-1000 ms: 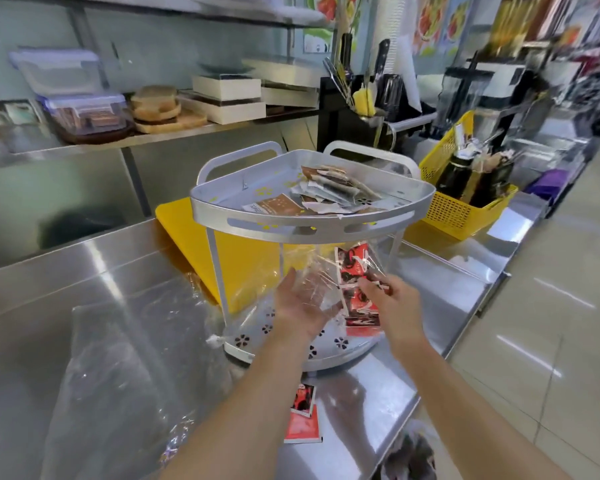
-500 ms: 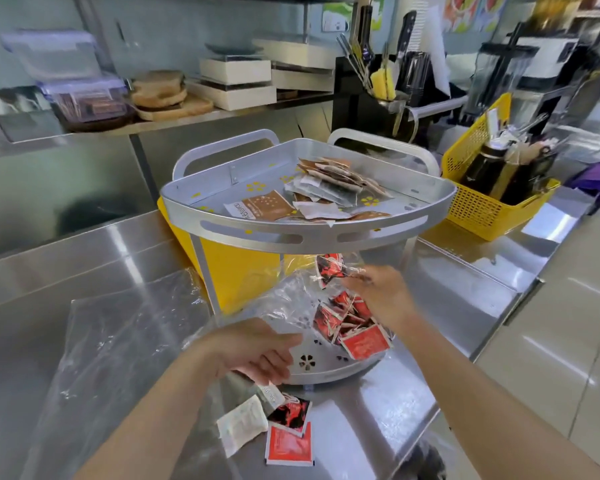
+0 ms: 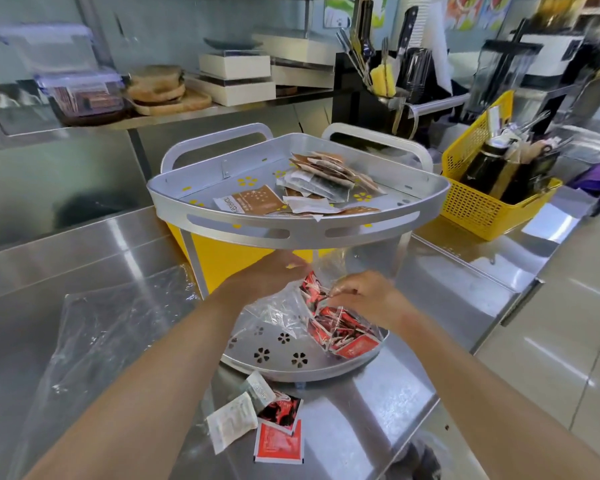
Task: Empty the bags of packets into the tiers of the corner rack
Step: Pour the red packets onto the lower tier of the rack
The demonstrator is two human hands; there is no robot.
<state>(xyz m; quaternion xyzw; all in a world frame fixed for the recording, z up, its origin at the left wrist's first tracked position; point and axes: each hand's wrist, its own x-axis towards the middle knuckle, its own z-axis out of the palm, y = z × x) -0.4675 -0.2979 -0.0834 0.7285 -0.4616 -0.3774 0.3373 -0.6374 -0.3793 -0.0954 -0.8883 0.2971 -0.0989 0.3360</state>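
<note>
A silver two-tier corner rack [image 3: 298, 233] stands on the steel counter. Its top tier holds brown and white packets [image 3: 312, 188]. Between the tiers I hold a clear plastic bag [image 3: 281, 313] with red packets [image 3: 340, 330] inside it, resting over the lower tier [image 3: 278, 355]. My left hand [image 3: 267, 275] grips the bag's upper left part. My right hand [image 3: 364, 292] pinches the bag at its right, above the red packets. A few loose packets [image 3: 264, 420], white and red, lie on the counter in front of the rack.
An empty clear bag [image 3: 111, 327] lies flat at the left of the counter. A yellow board [image 3: 222, 258] stands behind the rack. A yellow basket [image 3: 482, 202] of bottles sits at the right. The counter's edge [image 3: 458, 403] drops off to the right.
My left hand has risen from near the counter to the bag under the top tier. My right hand has shifted lower onto the bag, which now rests lower over the bottom tier.
</note>
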